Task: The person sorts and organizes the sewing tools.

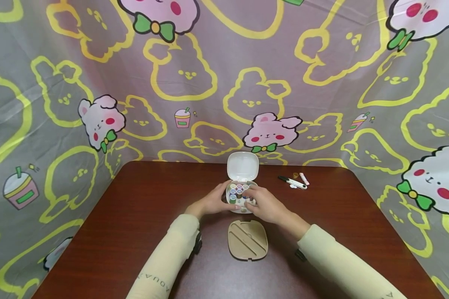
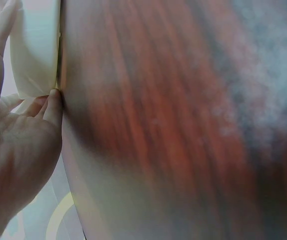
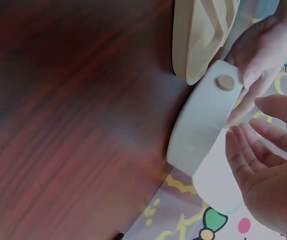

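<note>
A white sewing box [image 1: 243,209] with its lid [image 1: 243,166] raised stands on the table. Several thread spools [image 1: 233,192] sit upright in it. My left hand [image 1: 214,200] grips the box's left side, its thumb along the front; the left wrist view has the fingers [image 2: 53,107] at the bottom edge of the white wall [image 2: 36,55]. Over the box's right part is my right hand [image 1: 266,204], fingertips reaching in among the spools. From the right wrist, thumb and fingers [image 3: 238,160] look apart, with nothing visible between them. A round beige button [image 3: 226,82] marks the box's front.
A beige tray insert [image 1: 248,240] with diagonal grooves lies in front of the box. Toward the back right are black-and-white thread snips [image 1: 292,182], a small white-and-red item [image 1: 304,179] and a small yellowish round thing [image 1: 295,175]. A patterned cloth [image 1: 209,83] hangs around the table.
</note>
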Tool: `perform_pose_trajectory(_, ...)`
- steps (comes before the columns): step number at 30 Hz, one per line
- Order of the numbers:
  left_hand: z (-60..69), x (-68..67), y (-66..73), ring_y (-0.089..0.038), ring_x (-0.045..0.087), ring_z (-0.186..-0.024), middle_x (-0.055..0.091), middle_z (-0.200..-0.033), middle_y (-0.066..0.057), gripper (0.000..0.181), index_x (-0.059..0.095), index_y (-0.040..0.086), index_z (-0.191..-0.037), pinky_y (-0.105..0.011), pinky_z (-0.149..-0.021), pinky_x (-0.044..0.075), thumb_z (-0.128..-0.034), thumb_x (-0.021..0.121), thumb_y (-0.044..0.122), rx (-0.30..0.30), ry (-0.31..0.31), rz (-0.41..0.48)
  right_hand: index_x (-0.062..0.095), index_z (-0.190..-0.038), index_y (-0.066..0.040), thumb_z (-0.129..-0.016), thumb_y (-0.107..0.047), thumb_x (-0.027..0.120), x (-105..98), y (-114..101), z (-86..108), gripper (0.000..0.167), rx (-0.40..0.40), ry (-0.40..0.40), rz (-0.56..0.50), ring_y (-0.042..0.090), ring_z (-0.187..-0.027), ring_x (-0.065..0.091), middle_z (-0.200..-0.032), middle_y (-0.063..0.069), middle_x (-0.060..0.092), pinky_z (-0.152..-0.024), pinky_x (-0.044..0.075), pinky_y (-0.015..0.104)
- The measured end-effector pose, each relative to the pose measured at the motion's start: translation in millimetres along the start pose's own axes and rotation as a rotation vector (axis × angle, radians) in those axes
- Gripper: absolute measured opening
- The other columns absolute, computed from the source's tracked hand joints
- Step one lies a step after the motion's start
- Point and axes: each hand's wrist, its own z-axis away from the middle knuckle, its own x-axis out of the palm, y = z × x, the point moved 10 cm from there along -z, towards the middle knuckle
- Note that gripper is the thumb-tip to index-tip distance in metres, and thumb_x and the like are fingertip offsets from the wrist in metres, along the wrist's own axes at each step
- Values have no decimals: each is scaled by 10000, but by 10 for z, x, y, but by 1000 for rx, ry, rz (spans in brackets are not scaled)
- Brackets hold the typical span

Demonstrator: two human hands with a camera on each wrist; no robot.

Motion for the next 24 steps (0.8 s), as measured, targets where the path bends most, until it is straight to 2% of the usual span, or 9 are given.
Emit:
perform_pose_trajectory(9,2,3,-13,-275,388,-1411,364,-1563,-119,1040,244,201,-1629,-507,-1166,333,-826,840,486,-18,3,-8,713,-1097,-10,-911,-131,736,-38,-142,205,223,-13,-12,46,186,-794,625,-948,49,634,-662,511,266)
perform_pose_trajectory(15,2,16,-19,-274,411,-1385,383,-1541,-125,1032,251,187,-1626,-504,-1156,346,-828,848,456,-3,8,-6,712,-1085,-52,-922,-239,770,39,-227,308,255,-16,-68,96,127,-757,574,-940,45,645,-648,487,274)
perform_pose_trajectory(20,-7,8,-15,-265,421,-1365,391,-1523,-132,1028,263,197,-1621,-471,-1157,346,-820,862,435,1,10,11,694,-1084,-67,-920,-242,769,145,-308,396,252,-32,-123,74,173,-774,623,-909,33,643,-656,498,282)
perform_pose_trajectory(24,-5,4,-16,-264,416,-1375,389,-1533,-132,1029,264,199,-1621,-476,-1163,339,-818,860,443,-1,12,4,683,-1134,-79,-908,-238,773,219,-334,470,291,-28,-145,78,174,-860,661,-1001,29,666,-720,545,318)
